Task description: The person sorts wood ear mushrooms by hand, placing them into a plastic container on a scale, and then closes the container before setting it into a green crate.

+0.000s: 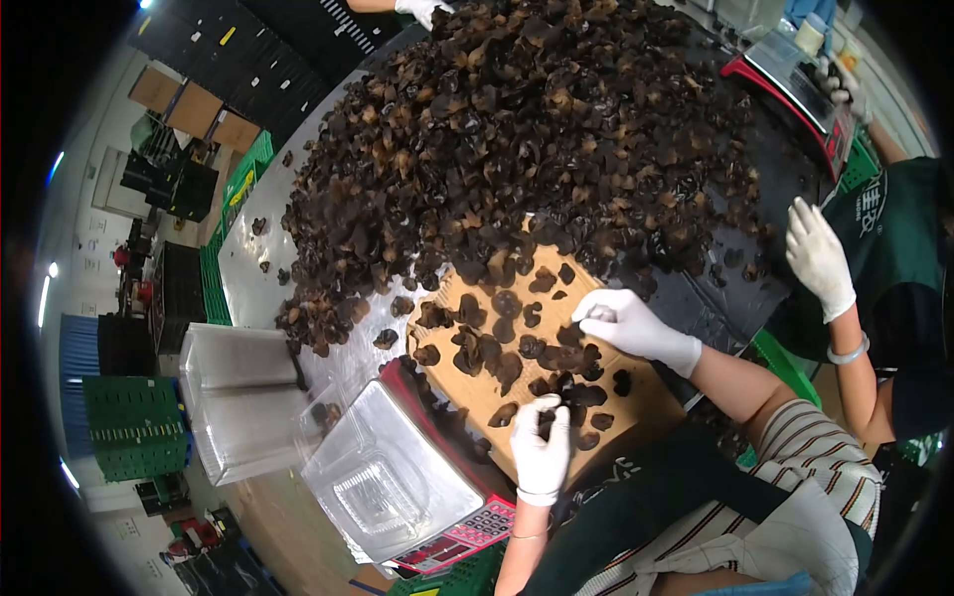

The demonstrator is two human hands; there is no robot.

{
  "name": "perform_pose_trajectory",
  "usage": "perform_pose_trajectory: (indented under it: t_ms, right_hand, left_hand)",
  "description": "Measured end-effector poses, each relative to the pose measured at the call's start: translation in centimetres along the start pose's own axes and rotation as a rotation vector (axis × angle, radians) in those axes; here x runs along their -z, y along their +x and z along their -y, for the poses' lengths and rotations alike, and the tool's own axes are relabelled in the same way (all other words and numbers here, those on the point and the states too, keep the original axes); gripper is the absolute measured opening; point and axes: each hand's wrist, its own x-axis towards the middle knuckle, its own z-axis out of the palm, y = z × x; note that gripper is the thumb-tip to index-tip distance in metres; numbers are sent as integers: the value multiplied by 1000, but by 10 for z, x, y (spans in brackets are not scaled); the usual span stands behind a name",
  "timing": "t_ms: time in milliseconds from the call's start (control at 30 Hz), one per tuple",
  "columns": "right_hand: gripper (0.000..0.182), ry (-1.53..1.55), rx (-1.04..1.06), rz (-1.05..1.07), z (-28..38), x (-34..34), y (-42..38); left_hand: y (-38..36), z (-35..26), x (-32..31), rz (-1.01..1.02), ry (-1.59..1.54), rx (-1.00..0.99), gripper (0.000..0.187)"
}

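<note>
My left hand (542, 452), in a white glove, is closed on a dark fungus piece at the near edge of a brown cardboard sheet (452, 382). Above the sheet's right side is my right hand (636, 328), also gloved, its thumb and fingers pinched together; what they hold, if anything, is too small to tell. Dark fungus pieces (472, 353) lie scattered over the cardboard between and left of my hands. Beyond it, a large heap of dark fungus (527, 129) covers much of the table.
A red scale (447, 437) with a clear plastic tray (373, 492) stands left of the cardboard, beside stacked clear containers (238, 402). A co-worker's gloved hand (820, 258) is at right, near another red scale (790, 84). Another person's glove (422, 10) shows at the top.
</note>
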Motion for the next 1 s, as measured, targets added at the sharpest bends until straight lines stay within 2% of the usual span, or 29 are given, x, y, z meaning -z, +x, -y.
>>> perform_pose_trajectory:
  t_ms: [67, 100, 133, 200, 267, 300, 333, 400, 467, 500, 600, 633, 733, 867, 900, 933, 1000]
  right_hand:
    - [11, 84, 77, -23, 10, 12, -6]
    - [11, 82, 15, 23, 24, 25, -12]
    - [12, 120, 118, 167, 29, 39, -13]
    - [15, -6, 23, 656, 44, 71, -21]
    - [17, -200, 49, 763, 44, 72, -25]
    - [16, -271, 6, 601, 40, 63, -30]
    - [25, -447, 83, 494, 39, 55, -31]
    - [40, -747, 379, 359, 21, 35, -28]
    - [46, -896, 438, 237, 17, 8, -30]
    - [49, -968, 467, 172, 16, -6, -31]
    - [43, -901, 538, 234, -9, -26, -27]
    - [41, -829, 548, 203, -15, -24, -25]
    - [30, -652, 537, 81, -7, -18, -13]
    - [50, -864, 579, 104, 3, -29, -2]
    - [56, -938, 583, 120, 7, -36, -1]
    - [74, -1039, 556, 203, 3, -45, 0]
    - [75, -1117, 586, 318, -2, -62, -1]
  left_hand:
    - [2, 9, 10, -92, 26, -13, 16]
    - [4, 9, 14, -141, 22, -34, 19]
    - [3, 4, 20, -172, 103, -39, 19]
    - [8, -4, 27, -225, 178, -62, 18]
    - [17, -2, 30, -229, 390, -222, 30]
    - [23, -3, 28, -241, 481, -279, 34]
    - [28, -3, 25, -252, 573, -336, 38]
    - [41, 11, 18, -190, 639, -354, 57]
    - [47, 23, 9, -94, 720, -299, 62]
    - [47, 25, 6, -134, 798, -379, 55]
    - [36, 21, 11, -74, 703, -258, 40]
    - [32, 23, 15, -132, 598, -301, 27]
    - [13, 20, 29, -204, 552, -248, 25]
    - [8, 19, 31, -239, 549, -256, 25]
    - [7, 21, 33, -159, 569, -145, 38]
    - [9, 21, 29, -177, 592, -174, 45]
    - [17, 21, 20, -218, 643, -227, 58]
